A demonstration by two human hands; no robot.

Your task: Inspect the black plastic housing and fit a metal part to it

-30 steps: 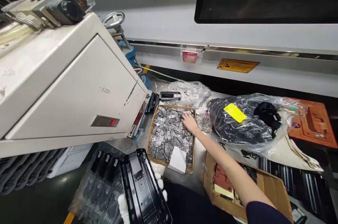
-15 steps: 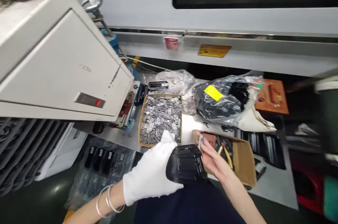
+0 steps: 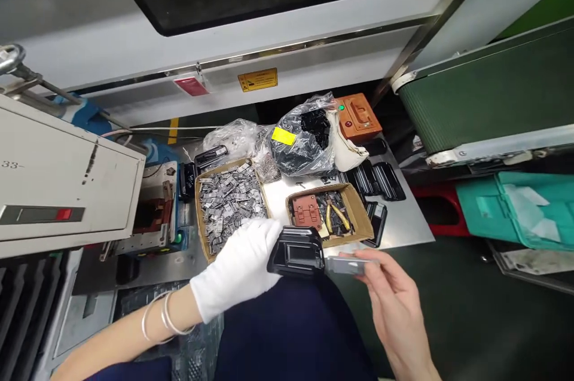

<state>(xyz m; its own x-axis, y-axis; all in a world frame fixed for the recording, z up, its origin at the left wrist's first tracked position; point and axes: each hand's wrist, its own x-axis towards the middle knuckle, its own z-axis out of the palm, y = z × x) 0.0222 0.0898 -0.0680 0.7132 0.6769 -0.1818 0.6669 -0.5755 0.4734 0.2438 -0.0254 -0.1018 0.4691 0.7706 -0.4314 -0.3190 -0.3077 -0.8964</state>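
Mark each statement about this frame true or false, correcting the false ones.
1. The left hand wears a white glove. True.
2. The left hand holds a black plastic part. True.
3. The right hand is gloved. False: it is bare.
4. The right hand pinches a small metal piece. True.
5. The box of metal pieces is empty. False: it is full of grey pieces.
6. The pliers lie on the bare table. False: they lie in a cardboard box.

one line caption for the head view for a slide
Gloved left hand holds a black plastic housing while the bare right hand holds a small metal piece beside it, above a cluttered workbench.
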